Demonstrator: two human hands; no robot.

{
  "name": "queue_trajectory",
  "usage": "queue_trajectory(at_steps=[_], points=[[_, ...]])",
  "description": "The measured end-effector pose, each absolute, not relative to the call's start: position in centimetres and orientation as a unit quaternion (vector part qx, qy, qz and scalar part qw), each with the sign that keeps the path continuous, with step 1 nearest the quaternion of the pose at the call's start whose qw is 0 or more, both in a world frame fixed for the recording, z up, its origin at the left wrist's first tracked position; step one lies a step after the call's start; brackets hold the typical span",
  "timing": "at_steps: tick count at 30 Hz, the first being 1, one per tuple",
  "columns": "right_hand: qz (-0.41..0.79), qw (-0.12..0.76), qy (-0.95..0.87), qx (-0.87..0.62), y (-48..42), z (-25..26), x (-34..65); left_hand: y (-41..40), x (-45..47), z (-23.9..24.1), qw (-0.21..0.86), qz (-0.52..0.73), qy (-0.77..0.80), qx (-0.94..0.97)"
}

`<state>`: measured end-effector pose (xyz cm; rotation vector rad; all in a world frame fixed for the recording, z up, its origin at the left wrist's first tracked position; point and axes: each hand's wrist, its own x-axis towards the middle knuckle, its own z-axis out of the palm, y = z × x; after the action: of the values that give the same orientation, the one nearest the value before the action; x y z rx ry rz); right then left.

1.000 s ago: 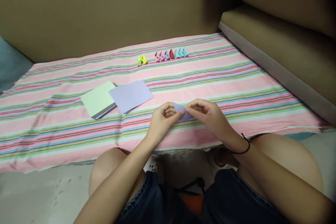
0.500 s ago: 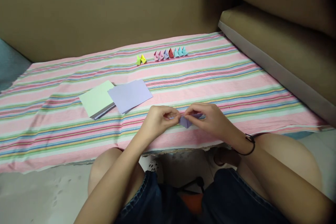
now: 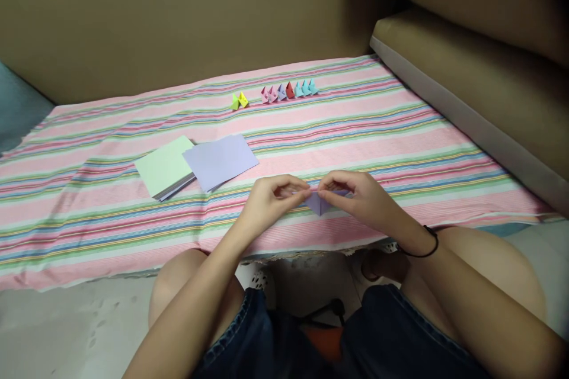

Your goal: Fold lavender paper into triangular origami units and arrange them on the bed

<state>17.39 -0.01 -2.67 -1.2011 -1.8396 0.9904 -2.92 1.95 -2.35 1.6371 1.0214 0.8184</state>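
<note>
A small folded piece of purple paper (image 3: 318,205) is held up just above the near edge of the striped cloth (image 3: 338,148). My left hand (image 3: 276,196) pinches its left side between thumb and fingers. On its other side, my right hand (image 3: 354,192) has the paper's upper edge in a thumb-and-finger pinch. A crease runs down the middle of the paper, which narrows to a point at the bottom. My fingers hide its upper part and part of its right side.
Left of my hands lie a stack of pale green paper (image 3: 165,166) and overlapping purple sheets (image 3: 221,161). Farther back stand small yellow folded papers (image 3: 239,100) and a row of pink, purple, red and blue ones (image 3: 288,90). Brown cushions (image 3: 466,83) rise at the right.
Both hands have shifted slightly right with the purple paper. It now faces me more squarely, its middle crease nearly upright.
</note>
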Motion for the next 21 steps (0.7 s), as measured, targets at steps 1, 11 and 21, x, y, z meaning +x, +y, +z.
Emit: queue_trajectory(at_steps=[1, 11, 21], points=[[0.388, 0.358, -0.711, -0.465, 0.0, -2.8, 17.3, 1.8, -2.6, -2.6, 0.499, 0.335, 0.426, 0.676], [0.484, 0.362, -0.646, -0.467, 0.5, -3.9, 17.0, 1.9, -2.5, -3.3, 0.488, 0.331, 0.473, 0.655], [0.431, 0.397, -0.629, -0.511, 0.8, -3.5, 17.4, 3.0, -3.9, -2.7, 0.450, 0.355, 0.506, 0.644]])
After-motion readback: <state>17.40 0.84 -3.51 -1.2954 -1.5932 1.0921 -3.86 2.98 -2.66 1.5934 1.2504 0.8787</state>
